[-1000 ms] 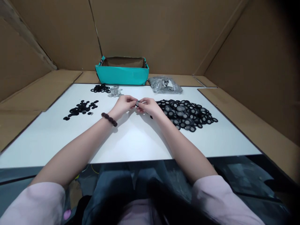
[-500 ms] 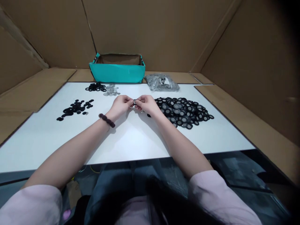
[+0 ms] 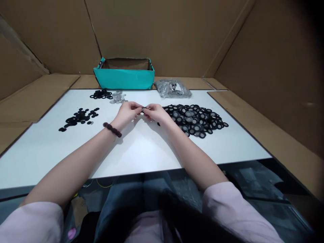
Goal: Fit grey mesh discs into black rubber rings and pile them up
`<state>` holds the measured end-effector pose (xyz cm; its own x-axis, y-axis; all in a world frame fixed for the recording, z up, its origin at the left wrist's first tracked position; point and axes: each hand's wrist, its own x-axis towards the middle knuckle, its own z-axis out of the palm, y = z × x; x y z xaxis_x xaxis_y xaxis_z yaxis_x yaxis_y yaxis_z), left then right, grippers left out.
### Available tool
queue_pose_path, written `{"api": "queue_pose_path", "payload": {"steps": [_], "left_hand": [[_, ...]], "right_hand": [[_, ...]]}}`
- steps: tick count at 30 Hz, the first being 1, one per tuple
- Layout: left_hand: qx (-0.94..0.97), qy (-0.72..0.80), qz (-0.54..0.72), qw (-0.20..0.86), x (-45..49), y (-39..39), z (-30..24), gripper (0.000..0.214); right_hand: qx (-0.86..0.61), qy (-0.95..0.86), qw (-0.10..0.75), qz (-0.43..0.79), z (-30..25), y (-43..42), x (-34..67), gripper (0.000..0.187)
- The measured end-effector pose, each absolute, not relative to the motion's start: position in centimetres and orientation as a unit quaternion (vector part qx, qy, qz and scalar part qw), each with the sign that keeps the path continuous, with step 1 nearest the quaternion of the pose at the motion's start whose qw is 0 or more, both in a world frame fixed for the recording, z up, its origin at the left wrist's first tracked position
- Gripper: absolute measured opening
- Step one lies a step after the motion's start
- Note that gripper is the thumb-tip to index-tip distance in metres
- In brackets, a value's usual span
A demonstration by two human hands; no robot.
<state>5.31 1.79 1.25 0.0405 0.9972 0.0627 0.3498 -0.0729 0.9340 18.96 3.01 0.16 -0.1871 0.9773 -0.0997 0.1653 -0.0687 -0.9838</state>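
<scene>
Above the middle of the white table, my left hand (image 3: 127, 113) and my right hand (image 3: 157, 113) meet at the fingertips. Both pinch one small dark disc (image 3: 143, 109), mostly covered by fingers and thumbs. Just beyond my right hand and wrist spreads a big pile of black rings with grey centres (image 3: 194, 119). To the left of my left hand lie scattered small black discs (image 3: 79, 116). Farther back are a cluster of black open rings (image 3: 100, 94) and, beside it, pale translucent discs (image 3: 117, 97).
A turquoise open box (image 3: 124, 79) stands at the back of the white table (image 3: 141, 152). To its right lies a clear plastic bag (image 3: 172, 88) filled with grey pieces. Cardboard panels (image 3: 162, 37) wall in the back and sides.
Fingers have shifted slightly around the small disc, whose visible face now looks darker. The whole view has moved a little, so everything sits slightly farther left. Both hands keep their pinch.
</scene>
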Motion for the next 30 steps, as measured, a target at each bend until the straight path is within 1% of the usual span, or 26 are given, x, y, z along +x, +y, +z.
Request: {"api": "queue_pose_path", "payload": {"steps": [4, 7, 10, 13, 17, 20, 23, 26, 28, 30], "left_hand": [[0.626, 0.561, 0.400, 0.366, 5.2, 1.9, 1.0, 0.013], [0.622, 0.568, 0.407, 0.352, 5.2, 2.0, 0.8, 0.009], [0.605, 0.572, 0.410, 0.372, 5.4, 2.0, 0.7, 0.007], [0.590, 0.559, 0.422, 0.401, 5.6, 1.9, 0.8, 0.008], [0.588, 0.539, 0.435, 0.417, 5.6, 1.8, 1.0, 0.012], [0.603, 0.530, 0.435, 0.409, 5.6, 1.7, 1.2, 0.019], [0.642, 0.533, 0.422, 0.354, 5.4, 1.8, 1.2, 0.022], [0.667, 0.545, 0.410, 0.302, 5.2, 2.0, 1.1, 0.023], [0.650, 0.549, 0.415, 0.323, 5.2, 2.0, 1.1, 0.021], [0.623, 0.546, 0.420, 0.370, 5.3, 2.0, 1.1, 0.016]], "right_hand": [[-0.513, -0.649, 0.372, 0.421, -0.4, 3.1, 19.1, 0.016], [-0.520, -0.661, 0.368, 0.396, -0.3, 3.1, 19.2, 0.013], [-0.527, -0.656, 0.377, 0.388, 0.0, 3.0, 19.3, 0.013], [-0.520, -0.625, 0.392, 0.430, 0.3, 2.9, 19.3, 0.014], [-0.493, -0.531, 0.390, 0.568, 1.0, 2.7, 19.4, 0.019], [-0.470, -0.491, 0.384, 0.626, 1.4, 2.4, 19.3, 0.019], [-0.470, -0.492, 0.372, 0.632, 1.6, 2.3, 19.3, 0.014], [-0.477, -0.504, 0.359, 0.624, 1.6, 2.2, 19.1, 0.015], [-0.487, -0.508, 0.355, 0.615, 1.7, 2.1, 19.0, 0.017], [-0.498, -0.511, 0.357, 0.603, 1.8, 1.9, 18.8, 0.018]]}}
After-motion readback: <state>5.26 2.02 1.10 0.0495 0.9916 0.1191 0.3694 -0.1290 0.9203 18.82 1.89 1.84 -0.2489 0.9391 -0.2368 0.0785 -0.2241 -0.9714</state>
